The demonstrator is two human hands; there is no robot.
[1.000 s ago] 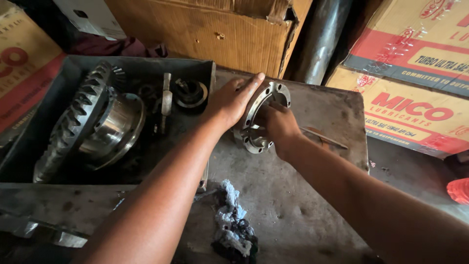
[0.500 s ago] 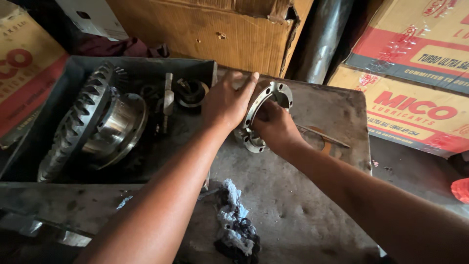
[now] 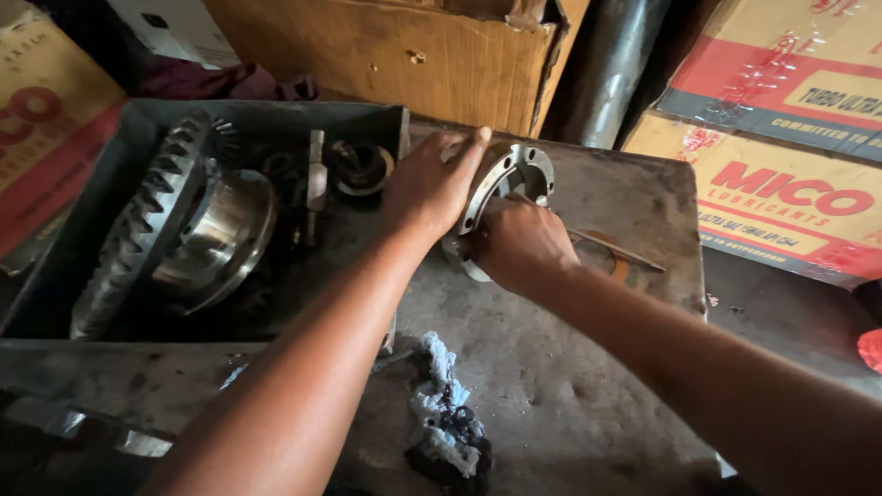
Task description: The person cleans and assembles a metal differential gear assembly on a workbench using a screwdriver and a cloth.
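Observation:
A round metal flange [image 3: 516,174] with bolt holes stands on edge on a worn metal table [image 3: 570,386]. My left hand [image 3: 430,184] grips its left rim from behind. My right hand [image 3: 519,241] is closed against its front face, low down; what it grips there is hidden. A thin metal rod [image 3: 617,250] lies on the table just right of my right hand.
A dark metal tray [image 3: 110,174] at the left holds a large toothed ring gear [image 3: 156,220] on a shiny housing, plus a bearing [image 3: 360,167]. A dirty rag [image 3: 446,418] lies near the table front. Cardboard boxes [image 3: 781,138] stand behind and to the right.
Both hands stay on the flange. My left hand has shifted slightly on the rim, and the flange has turned a little more upright.

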